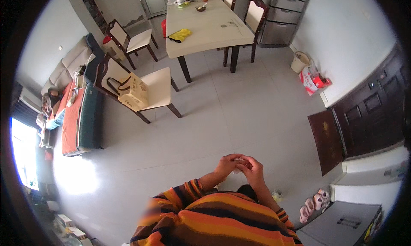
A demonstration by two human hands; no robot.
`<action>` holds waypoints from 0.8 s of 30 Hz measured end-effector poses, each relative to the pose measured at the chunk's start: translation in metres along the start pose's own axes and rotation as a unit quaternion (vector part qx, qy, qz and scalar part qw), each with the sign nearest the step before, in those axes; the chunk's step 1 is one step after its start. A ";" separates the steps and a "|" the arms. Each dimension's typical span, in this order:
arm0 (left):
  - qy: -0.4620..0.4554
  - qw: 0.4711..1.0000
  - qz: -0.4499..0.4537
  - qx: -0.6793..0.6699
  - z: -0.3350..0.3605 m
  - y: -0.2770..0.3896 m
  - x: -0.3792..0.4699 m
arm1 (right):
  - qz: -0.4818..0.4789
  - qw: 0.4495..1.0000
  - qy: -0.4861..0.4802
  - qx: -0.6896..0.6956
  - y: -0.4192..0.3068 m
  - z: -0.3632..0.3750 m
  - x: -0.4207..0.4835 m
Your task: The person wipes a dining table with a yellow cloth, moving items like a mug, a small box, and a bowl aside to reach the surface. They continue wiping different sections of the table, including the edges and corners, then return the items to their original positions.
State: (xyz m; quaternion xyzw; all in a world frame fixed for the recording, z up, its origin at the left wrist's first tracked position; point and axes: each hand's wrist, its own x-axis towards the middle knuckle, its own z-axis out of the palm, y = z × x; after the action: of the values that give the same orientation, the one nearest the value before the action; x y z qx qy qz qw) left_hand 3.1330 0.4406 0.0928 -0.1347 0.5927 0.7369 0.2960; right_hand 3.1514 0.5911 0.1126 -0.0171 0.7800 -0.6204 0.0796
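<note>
My left hand (224,167) and my right hand (255,171) meet in front of my striped sweater, fingertips together. Between them is a small whitish, crumpled item (237,170), pinched by both hands. Fingers cover most of it, so I cannot tell exactly what it is. Below the hands lies the grey tiled floor (199,136).
Ahead stands a dining table (208,24) with yellow gloves (181,35). A chair (159,85) to the left bears a paper bag (135,90). A person (53,100) is on the sofa (91,117). Pink shoes (308,207) and a doormat (326,143) are right.
</note>
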 end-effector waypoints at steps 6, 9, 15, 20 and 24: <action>0.006 0.979 -0.050 -0.197 -0.040 0.038 0.077 | -0.012 0.997 -0.063 -0.049 0.026 -0.007 0.118; 0.015 0.973 -0.039 -0.228 -0.049 0.070 0.130 | -0.031 0.992 -0.079 -0.089 0.036 -0.020 0.181; 0.047 0.970 0.012 -0.238 -0.046 0.173 0.222 | -0.058 0.990 -0.107 -0.077 0.014 -0.060 0.339; 0.118 0.960 0.045 -0.249 -0.070 0.237 0.274 | 0.077 0.980 -0.173 0.065 -0.003 -0.058 0.457; 0.168 0.951 0.071 -0.251 -0.128 0.268 0.316 | 0.064 0.986 -0.128 0.080 -0.003 -0.035 0.559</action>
State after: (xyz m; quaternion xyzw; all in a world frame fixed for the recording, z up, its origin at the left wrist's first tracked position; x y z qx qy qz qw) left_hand 2.7050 0.3727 0.0984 -0.2839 0.4380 0.8476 0.0960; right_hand 2.5943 0.5544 0.0653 -0.0398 0.7109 -0.6668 0.2199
